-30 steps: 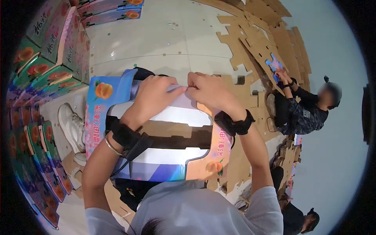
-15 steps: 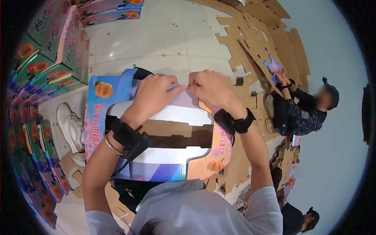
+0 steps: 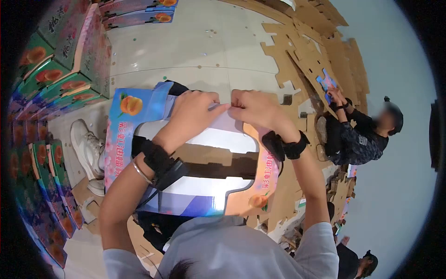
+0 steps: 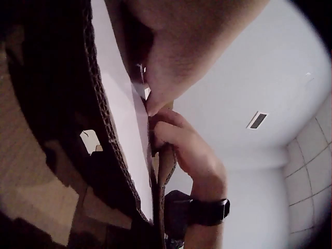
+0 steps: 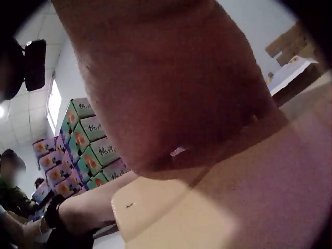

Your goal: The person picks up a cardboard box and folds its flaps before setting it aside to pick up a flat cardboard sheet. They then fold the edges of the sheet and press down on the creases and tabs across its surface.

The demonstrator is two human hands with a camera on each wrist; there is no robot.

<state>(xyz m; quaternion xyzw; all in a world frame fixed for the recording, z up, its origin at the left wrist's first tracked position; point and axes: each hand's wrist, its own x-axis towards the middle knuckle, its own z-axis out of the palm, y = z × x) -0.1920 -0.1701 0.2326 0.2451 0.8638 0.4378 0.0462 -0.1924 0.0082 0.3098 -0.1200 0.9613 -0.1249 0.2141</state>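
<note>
Blue and orange cardboard, printed with peaches and red lettering, makes up the carton (image 3: 186,186) that we see in the head view, lying between the forearms and just in front of the person's grey shirt (image 3: 232,246). Along its far rim, the left hand (image 3: 191,111) and the right hand (image 3: 259,110) sit close together, each with its fingers bent over the edge and its thumb nearby, pinching the rim; we see no wide gap in either grip. Black wristbands circle both wrists, and a bracelet (image 3: 142,172) rings the left one. Brown cardboard shows through the carton's opening. To the left we find stacked cartons (image 3: 69,60) and a white shoe (image 3: 86,144); to the right, flat cardboard sheets (image 3: 283,60) lie over the pale floor (image 3: 186,42), with a seated person (image 3: 360,137) beyond them

From the left wrist, we look along the carton's corrugated edge and its white inner face. The left hand comes down from above, its thumb tip at the edge, just beside the right hand's bent fingers

From the right wrist, we see the right hand loom dark over the carton's orange panel; its fingertips are hidden, so we cannot tell its grip from this side. Stacked cartons rise behind the left forearm
</note>
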